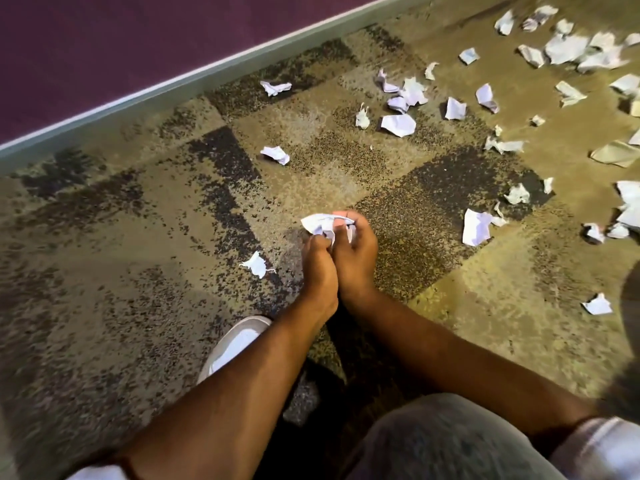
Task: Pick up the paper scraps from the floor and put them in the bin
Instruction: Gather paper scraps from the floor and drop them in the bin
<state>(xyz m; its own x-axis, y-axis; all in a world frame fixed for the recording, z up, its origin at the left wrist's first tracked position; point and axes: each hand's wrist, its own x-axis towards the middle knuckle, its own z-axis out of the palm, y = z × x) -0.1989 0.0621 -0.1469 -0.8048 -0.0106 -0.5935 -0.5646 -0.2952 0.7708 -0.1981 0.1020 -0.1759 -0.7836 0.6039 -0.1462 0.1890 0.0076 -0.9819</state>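
A: What lies far left?
B: A purple wall (104, 39), then patterned carpet (138, 237) and a white shoe (235, 344) near us.
A: And the hands?
B: The left hand (318, 261) and right hand (356, 251), touching, curl their fingers round a crumpled scrap (320, 224) above the carpet.
A: Further right?
B: Loose paper scraps (398, 124) litter the floor, thickest far right.

scraps (628, 199) cut by right edge | shoe (235, 344) half under forearm
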